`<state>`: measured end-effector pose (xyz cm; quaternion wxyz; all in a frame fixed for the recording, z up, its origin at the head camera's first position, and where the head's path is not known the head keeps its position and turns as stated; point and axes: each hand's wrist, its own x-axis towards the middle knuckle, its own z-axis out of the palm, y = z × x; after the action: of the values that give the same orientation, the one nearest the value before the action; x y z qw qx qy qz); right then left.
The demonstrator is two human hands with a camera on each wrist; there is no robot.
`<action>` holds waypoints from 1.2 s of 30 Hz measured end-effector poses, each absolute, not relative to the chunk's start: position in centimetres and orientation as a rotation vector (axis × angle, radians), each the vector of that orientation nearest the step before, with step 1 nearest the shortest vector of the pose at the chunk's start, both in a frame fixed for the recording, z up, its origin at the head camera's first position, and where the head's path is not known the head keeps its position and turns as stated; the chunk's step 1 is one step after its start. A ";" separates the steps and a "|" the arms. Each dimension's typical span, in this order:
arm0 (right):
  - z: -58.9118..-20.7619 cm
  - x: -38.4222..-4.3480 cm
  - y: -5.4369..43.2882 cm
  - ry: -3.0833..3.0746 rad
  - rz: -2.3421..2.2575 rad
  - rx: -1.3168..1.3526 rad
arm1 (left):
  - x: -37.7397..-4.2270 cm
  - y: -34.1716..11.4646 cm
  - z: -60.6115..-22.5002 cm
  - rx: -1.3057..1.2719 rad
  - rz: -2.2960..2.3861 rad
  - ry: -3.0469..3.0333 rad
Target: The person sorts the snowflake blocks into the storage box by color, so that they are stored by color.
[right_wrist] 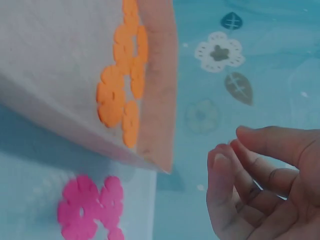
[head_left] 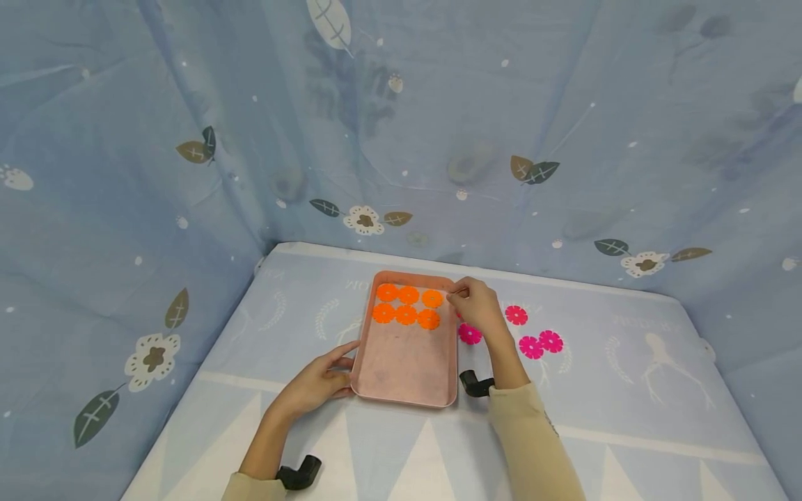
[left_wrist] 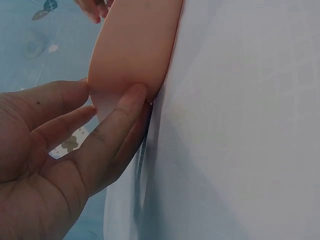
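Note:
A pinkish-orange tray lies on the table, with several orange flower-shaped pieces in two rows at its far end. My left hand rests against the tray's near left side. In the left wrist view, its fingertips press on the outer wall. Over the tray's far right edge is my right hand, its fingers loosely bent. The right wrist view shows nothing between thumb and fingers. Several pink flower-shaped pieces lie right of the tray, partly hidden by the right hand in the head view.
Two pink pieces lie close together farther right, and another sits behind them. Black elbow-shaped parts show beside both wrists. Blue patterned curtains surround the table on the back and sides.

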<state>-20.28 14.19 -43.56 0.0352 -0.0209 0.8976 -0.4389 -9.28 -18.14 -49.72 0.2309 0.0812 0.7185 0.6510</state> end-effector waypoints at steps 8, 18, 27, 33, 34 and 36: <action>-43.0 -18.6 16.3 2.738 -1.474 -0.115 | -9.2 -18.1 -49.6 0.222 1.781 1.981; -43.0 -16.7 18.9 2.690 -1.540 -0.048 | -9.2 -18.0 -49.4 0.211 1.778 1.979; -43.2 -15.5 22.1 2.720 -1.509 -0.016 | -9.3 -17.9 -49.3 0.187 1.776 1.987; -43.2 -14.9 24.5 2.755 -1.479 0.010 | -9.3 -18.0 -49.4 0.197 1.782 1.983; -43.3 -14.8 25.0 2.763 -1.474 0.013 | -9.3 -18.0 -49.4 0.199 1.781 1.984; -43.4 -14.8 25.9 2.771 -1.469 0.017 | -9.2 -18.0 -49.4 0.199 1.781 1.984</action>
<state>-14.77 25.93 -43.43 0.0028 0.0054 0.8835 -0.4685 -9.22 -17.99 -49.45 0.2321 0.0724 0.7218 0.6479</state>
